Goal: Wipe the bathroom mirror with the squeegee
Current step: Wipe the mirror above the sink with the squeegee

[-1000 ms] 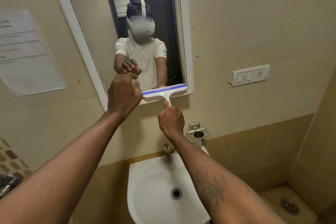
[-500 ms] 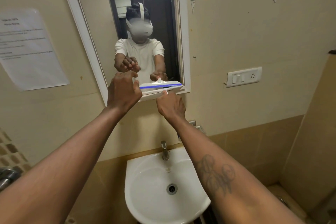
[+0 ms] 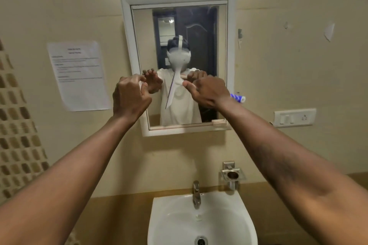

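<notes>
The white-framed mirror point(image 3: 199, 26) hangs on the beige wall above the sink. My right hand point(image 3: 209, 91) is raised in front of the glass at mid-height, shut on the squeegee point(image 3: 238, 98). Only the squeegee's blue-and-white end shows directly, sticking out to the right past my wrist. In the reflection its blade stands nearly upright, slightly tilted. My left hand point(image 3: 130, 95) hovers by the mirror's left edge, fingers curled and apart, holding nothing.
A white sink point(image 3: 173, 215) with a metal tap point(image 3: 196, 193) sits below the mirror. A metal holder point(image 3: 232, 174) is fixed to the wall on its right. A switch plate point(image 3: 294, 117) is right of the mirror, a paper notice point(image 3: 78, 74) left.
My right hand lifted the squeegee from the mirror's bottom edge to mid-height and turned it from level to nearly upright. My left fist opened. The view pulled back, showing the whole mirror.
</notes>
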Motion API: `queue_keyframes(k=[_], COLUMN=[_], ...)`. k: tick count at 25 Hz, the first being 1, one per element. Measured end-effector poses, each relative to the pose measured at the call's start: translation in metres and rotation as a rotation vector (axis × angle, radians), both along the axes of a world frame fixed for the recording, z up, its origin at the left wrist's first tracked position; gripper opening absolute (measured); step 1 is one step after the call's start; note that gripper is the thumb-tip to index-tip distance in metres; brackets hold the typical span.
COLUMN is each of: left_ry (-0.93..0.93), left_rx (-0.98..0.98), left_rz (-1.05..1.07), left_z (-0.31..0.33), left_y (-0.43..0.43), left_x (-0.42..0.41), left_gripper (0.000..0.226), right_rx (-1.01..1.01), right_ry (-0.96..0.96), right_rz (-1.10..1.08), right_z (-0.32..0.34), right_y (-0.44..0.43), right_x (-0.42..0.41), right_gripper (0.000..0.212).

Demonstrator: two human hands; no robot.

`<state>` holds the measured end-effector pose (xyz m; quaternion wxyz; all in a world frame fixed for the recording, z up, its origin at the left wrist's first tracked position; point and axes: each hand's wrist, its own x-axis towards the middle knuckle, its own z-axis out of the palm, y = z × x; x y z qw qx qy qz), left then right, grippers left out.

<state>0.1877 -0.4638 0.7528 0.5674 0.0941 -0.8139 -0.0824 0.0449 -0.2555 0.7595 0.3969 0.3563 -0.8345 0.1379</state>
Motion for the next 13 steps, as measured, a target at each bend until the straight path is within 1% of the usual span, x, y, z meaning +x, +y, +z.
queue_keyframes(k=[2, 4, 6, 9, 11, 13], left_ry=[0.027, 0.052, 0.072, 0.101, 0.109, 0.122], left_rx=[0.010, -0.006, -0.032, -0.044, -0.048, -0.060], left_rz=[0.014, 0.021, 0.025, 0.027, 0.030, 0.014], left_z=[0.014, 0.027, 0.038, 0.046, 0.051, 0.056], left_y=[-0.006, -0.008, -0.009, -0.011, -0.011, -0.009], left_x=[0.002, 0.002, 0.001, -0.003, -0.008, -0.013], left_gripper=[0.024, 0.025, 0.024, 0.025, 0.026, 0.026], right_rx=[0.002, -0.097, -0.304, -0.698, -0.860, -0.990], right_ry=[0.054, 0.066, 0.013, -0.175, -0.242, -0.295], right_rz=[0.028, 0.062, 0.153, 0.295, 0.310, 0.319], right_z=[0.037, 0.064, 0.078, 0.081, 0.081, 0.081], right_y=[-0.012, -0.021, -0.029, -0.043, -0.054, -0.065], right_x=[0.000, 0.000, -0.003, -0.004, -0.003, -0.001], right_gripper=[0.072, 0.069, 0.063, 0.047, 0.041, 0.040])
